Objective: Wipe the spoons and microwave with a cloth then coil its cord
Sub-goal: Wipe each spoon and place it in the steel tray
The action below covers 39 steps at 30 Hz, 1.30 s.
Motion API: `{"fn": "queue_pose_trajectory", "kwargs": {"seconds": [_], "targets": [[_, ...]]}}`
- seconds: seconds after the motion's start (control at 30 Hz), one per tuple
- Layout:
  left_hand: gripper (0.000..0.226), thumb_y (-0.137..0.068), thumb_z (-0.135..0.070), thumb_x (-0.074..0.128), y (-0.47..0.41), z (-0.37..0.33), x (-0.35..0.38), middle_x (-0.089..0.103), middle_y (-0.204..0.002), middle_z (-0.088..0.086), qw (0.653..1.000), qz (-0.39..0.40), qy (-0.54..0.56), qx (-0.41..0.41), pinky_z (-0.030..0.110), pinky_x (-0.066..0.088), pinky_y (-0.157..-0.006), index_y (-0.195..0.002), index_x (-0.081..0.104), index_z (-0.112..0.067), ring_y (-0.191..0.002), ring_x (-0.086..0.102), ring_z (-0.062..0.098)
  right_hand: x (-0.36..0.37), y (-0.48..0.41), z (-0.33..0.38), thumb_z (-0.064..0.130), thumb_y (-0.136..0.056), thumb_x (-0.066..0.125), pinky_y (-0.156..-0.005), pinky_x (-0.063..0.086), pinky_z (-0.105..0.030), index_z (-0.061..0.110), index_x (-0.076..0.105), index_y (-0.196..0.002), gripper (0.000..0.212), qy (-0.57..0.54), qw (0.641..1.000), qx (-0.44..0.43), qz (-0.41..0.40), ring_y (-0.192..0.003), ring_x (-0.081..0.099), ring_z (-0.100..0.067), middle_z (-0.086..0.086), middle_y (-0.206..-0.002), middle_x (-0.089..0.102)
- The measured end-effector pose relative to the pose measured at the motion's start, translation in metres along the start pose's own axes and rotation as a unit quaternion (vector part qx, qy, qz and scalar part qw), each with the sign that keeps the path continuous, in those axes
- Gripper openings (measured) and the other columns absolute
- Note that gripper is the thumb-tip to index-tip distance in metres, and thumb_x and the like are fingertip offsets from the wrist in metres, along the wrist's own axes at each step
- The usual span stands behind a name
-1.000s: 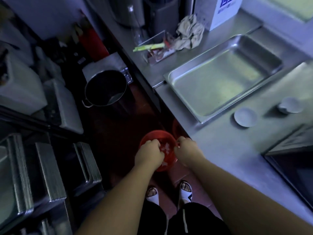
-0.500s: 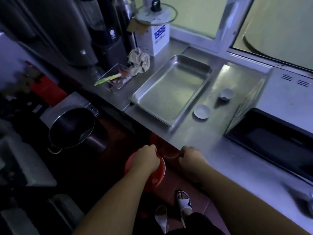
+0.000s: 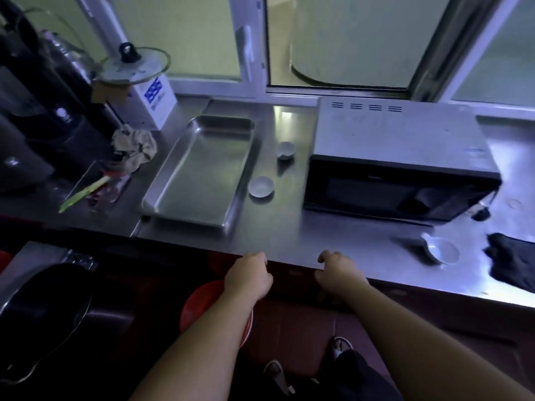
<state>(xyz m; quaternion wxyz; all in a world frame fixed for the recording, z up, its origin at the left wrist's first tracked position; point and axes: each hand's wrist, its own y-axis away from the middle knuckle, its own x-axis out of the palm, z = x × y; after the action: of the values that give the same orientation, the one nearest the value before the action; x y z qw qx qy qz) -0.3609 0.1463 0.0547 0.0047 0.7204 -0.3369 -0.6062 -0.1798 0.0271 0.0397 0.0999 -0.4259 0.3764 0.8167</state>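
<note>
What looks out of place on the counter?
A glass lid sits perched on a white box at back left, overhanging it. A small cup beside the microwave looks tipped over.

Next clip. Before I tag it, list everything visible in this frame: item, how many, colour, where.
counter: 1, steel, below the window
microwave: 1, black front with grey top, on the counter at right
tray: 1, steel, left of the microwave
small dishes: 2, white, between tray and microwave
spoon: 1, white, in front of the microwave
dark cloth: 1, black, far right of the counter
rag: 1, beige, crumpled, left of the tray
box: 1, white and blue, back left
glass lid: 1, clear, on the box
pot: 1, dark, lower left
bowl: 1, red, below the counter
left hand, right hand: fingers curled, at the counter's front edge
</note>
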Motion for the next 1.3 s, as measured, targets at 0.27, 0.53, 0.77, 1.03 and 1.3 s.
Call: {"fn": "queue_pose_trajectory", "kwargs": {"seconds": [0.27, 0.53, 0.77, 1.03, 1.3], "targets": [[0.022, -0.091, -0.030, 0.060, -0.024, -0.117, 0.021, 0.058, -0.121, -0.003, 0.998, 0.014, -0.030, 0.055, 0.037, 0.054, -0.086, -0.113, 0.063, -0.029, -0.106, 0.061, 0.025, -0.056, 0.008, -0.126, 0.027, -0.092, 0.053, -0.091, 0.049, -0.037, 0.019, 0.050, -0.141, 0.050, -0.071, 0.993, 0.084, -0.050, -0.123, 0.052, -0.029, -0.010, -0.138, 0.054], [0.025, -0.093, -0.029, 0.057, -0.029, -0.272, 0.068, 0.054, -0.123, -0.008, 0.986, 0.032, -0.054, 0.156, 0.035, 0.052, -0.085, -0.117, 0.059, -0.033, -0.107, 0.060, 0.021, -0.110, 0.020, -0.264, 0.021, -0.091, 0.052, -0.084, 0.047, -0.036, 0.016, 0.048, -0.141, 0.050, -0.103, 0.981, 0.144, -0.073, -0.116, 0.056, -0.034, -0.011, -0.134, 0.055], [0.021, -0.093, -0.032, 0.057, -0.037, -0.347, 0.095, 0.053, -0.121, -0.011, 0.983, 0.055, -0.070, 0.164, 0.036, 0.055, -0.079, -0.114, 0.057, -0.036, -0.099, 0.062, 0.020, -0.133, 0.022, -0.338, 0.027, -0.094, 0.053, -0.081, 0.043, -0.033, 0.018, 0.049, -0.141, 0.047, -0.131, 0.974, 0.167, -0.078, -0.117, 0.057, -0.031, -0.011, -0.137, 0.053], [0.025, -0.094, -0.031, 0.056, -0.058, -0.367, 0.107, 0.051, -0.122, -0.008, 0.978, 0.081, -0.097, 0.166, 0.038, 0.059, -0.074, -0.118, 0.057, -0.032, -0.084, 0.059, 0.023, -0.129, 0.013, -0.369, 0.028, -0.094, 0.054, -0.083, 0.047, -0.034, 0.016, 0.049, -0.141, 0.049, -0.171, 0.966, 0.183, -0.063, -0.114, 0.059, -0.027, -0.008, -0.136, 0.055], [0.035, -0.089, -0.035, 0.059, -0.104, -0.372, 0.119, 0.056, -0.128, -0.004, 0.975, 0.119, -0.077, 0.170, 0.041, 0.060, -0.081, -0.124, 0.058, -0.030, -0.104, 0.063, 0.023, -0.127, -0.012, -0.373, 0.029, -0.095, 0.052, -0.087, 0.049, -0.035, 0.016, 0.049, -0.142, 0.048, -0.194, 0.952, 0.229, -0.056, -0.116, 0.059, -0.025, -0.006, -0.134, 0.059]]}}
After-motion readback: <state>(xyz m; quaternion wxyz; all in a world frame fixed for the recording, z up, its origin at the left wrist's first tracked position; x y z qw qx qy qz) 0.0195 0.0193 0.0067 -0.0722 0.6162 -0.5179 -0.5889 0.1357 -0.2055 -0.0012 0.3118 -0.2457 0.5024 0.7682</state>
